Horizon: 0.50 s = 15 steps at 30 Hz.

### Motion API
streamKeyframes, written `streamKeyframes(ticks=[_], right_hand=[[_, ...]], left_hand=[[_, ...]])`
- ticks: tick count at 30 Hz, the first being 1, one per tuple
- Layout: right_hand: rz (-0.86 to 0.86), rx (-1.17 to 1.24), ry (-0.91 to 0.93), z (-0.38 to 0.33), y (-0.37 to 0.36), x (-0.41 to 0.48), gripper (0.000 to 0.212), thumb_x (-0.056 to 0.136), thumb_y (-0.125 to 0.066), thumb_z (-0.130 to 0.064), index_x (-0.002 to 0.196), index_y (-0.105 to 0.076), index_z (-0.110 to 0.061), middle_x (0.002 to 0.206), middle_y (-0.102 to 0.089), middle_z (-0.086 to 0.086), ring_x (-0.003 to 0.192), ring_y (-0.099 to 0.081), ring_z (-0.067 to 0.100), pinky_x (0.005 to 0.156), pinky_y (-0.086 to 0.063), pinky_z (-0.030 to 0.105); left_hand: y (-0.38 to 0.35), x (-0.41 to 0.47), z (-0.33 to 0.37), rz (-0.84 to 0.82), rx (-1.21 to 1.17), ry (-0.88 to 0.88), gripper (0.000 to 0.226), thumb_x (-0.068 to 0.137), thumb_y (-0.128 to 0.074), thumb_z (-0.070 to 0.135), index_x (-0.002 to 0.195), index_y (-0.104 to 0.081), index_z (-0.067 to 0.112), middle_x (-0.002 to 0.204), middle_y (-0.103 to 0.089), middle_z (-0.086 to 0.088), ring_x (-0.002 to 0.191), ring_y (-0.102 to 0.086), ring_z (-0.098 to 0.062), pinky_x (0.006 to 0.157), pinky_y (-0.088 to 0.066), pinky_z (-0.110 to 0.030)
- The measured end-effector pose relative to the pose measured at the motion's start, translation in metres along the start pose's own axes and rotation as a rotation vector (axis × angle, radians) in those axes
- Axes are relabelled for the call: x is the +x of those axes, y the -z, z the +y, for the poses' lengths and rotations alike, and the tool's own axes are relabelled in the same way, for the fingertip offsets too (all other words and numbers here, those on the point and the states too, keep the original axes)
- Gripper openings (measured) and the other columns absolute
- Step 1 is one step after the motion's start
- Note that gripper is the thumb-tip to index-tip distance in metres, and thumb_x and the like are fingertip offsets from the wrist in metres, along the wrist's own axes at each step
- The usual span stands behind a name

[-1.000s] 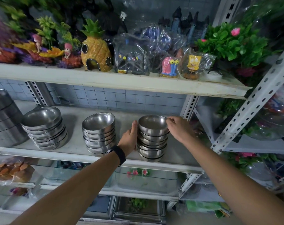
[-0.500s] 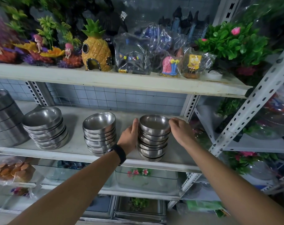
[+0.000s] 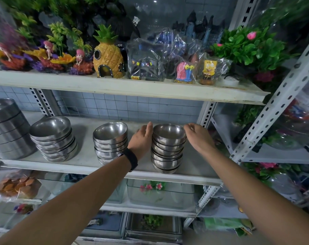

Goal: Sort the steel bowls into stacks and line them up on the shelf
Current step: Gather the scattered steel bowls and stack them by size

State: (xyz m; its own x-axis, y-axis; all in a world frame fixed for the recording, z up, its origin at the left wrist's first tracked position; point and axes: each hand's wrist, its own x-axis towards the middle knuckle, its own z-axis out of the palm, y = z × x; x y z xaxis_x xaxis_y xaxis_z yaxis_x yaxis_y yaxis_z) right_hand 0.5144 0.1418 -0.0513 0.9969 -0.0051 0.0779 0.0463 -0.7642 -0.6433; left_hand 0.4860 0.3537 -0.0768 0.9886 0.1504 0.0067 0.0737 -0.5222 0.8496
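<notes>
Four stacks of steel bowls stand in a row on the middle shelf (image 3: 194,167): a wide tall stack (image 3: 6,129) at the far left, a stack of medium bowls (image 3: 52,137), a smaller stack (image 3: 111,140), and the right stack (image 3: 168,147). My left hand (image 3: 141,140) lies flat against the left side of the right stack, fingers straight and pointing up. My right hand (image 3: 198,137) is at that stack's right side, its loosely curled fingertips at the rim of the top bowl. Neither hand lifts a bowl.
The upper shelf (image 3: 132,89) hangs low over the bowls, holding a pineapple house (image 3: 108,57), wrapped figurines and plastic plants. A perforated steel post (image 3: 205,112) stands just right of the right stack. Glass tanks (image 3: 160,193) sit on the shelf below.
Both hands stay at the sides of the right stack. The stack and hands have shifted only slightly to the right.
</notes>
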Motion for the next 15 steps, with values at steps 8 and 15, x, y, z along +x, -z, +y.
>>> streamKeyframes(ticks=[8,15], right_hand=[[0.072,-0.159,0.094,-0.017,0.024,0.003,0.03,0.098,-0.035,-0.041,0.071,-0.04,-0.029,0.073,-0.048,-0.01,0.072,-0.051,0.016,0.057,-0.034,0.03],[0.079,-0.37,0.257,-0.039,0.042,0.008,0.032,0.098,-0.037,-0.041,0.077,-0.052,-0.022,0.08,-0.055,-0.003,0.08,-0.056,0.022,0.06,-0.038,0.031]], left_hand=[[0.002,0.003,0.019,0.09,0.246,-0.108,0.051,0.103,-0.029,0.056,0.12,-0.058,0.018,0.123,-0.06,-0.007,0.119,-0.05,-0.027,0.1,-0.035,-0.042],[0.032,0.007,0.047,0.121,0.532,-0.301,0.036,0.099,-0.039,0.045,0.105,-0.059,0.016,0.107,-0.064,-0.004,0.099,-0.057,-0.024,0.091,-0.042,-0.039]])
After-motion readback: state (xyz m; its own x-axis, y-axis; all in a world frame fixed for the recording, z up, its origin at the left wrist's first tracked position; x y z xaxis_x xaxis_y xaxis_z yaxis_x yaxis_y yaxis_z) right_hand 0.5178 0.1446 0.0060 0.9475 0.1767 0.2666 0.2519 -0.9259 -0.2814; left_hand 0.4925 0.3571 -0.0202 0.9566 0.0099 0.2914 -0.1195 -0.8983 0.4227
